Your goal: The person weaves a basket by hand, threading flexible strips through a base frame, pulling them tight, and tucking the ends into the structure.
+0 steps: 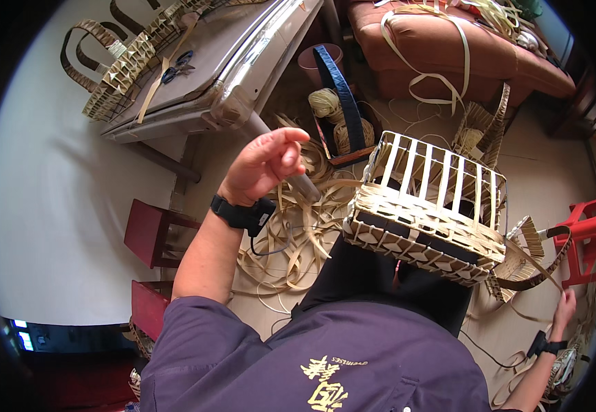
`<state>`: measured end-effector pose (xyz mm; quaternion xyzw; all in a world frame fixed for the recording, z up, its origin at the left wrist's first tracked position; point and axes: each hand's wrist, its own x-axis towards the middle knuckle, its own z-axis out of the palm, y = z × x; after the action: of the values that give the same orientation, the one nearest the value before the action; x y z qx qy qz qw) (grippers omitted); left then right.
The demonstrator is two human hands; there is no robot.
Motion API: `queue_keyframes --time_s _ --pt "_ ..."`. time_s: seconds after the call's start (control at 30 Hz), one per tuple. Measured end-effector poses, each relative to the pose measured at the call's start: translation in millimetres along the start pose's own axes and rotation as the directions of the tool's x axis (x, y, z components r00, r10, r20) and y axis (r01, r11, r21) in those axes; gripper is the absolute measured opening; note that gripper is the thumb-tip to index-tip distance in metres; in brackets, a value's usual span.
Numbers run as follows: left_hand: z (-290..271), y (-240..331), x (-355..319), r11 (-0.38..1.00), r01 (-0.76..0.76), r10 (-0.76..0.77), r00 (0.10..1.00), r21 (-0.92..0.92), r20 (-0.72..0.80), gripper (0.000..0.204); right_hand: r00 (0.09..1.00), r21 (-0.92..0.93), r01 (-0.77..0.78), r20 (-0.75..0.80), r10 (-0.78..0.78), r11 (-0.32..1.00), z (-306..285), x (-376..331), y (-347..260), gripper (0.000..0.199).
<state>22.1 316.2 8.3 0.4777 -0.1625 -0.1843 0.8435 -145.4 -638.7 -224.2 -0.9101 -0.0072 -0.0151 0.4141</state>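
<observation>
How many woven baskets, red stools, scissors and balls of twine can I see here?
Woven baskets: 2, the half-woven basket on the lap and the finished basket on the table.
Red stools: 3, the plastic stool and two wooden stools.
Scissors: 1, the blue scissors.
Balls of twine: 2.
Total: 8

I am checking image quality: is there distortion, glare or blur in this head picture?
Head view: strong fisheye bending, so the table edge curves and black corners ring the frame; bright glare on that metal edge; the white wall at left is washed out; the left hand and woven basket look sharp; the right hand is small near the rim.
</observation>
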Motion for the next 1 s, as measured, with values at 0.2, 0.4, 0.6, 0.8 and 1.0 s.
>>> queue_keyframes --time_s 0.2,0.4,0.6,0.8,1.0 --pt "-4.3 -28.9 -3.3 0.916 0.298 -0.176 0.900 0.268 -0.399 0.027 0.999 -0.044 -0.018 -0.028 0.016 0.999 -13.7 -4.2 42.4 0.017" --pt "8.7 -57.1 27.1 0.785 0.474 -0.339 0.868 0.399 -0.362 0.034 0.989 -0.074 -0.100 -0.117 0.091 0.992 10.5 -19.2 3.3 0.028" --pt "21.7 -69.4 18.2 0.690 0.520 -0.354 0.849 0.504 -0.392 0.032 0.936 -0.159 -0.260 -0.283 0.208 0.952 34.6 9.1 -168.4 0.039" --pt "5.6 -82.8 18.8 0.737 0.507 -0.360 0.854 0.448 -0.375 0.026 0.999 0.063 0.032 0.013 -0.033 0.997 164.0 66.6 -372.2 0.034" --pt "13.0 -80.3 14.4 0.801 0.529 -0.423 0.831 0.280 -0.361 0.023 0.971 0.308 0.138 0.143 -0.189 0.941 190.0 97.7 -371.7 0.012"
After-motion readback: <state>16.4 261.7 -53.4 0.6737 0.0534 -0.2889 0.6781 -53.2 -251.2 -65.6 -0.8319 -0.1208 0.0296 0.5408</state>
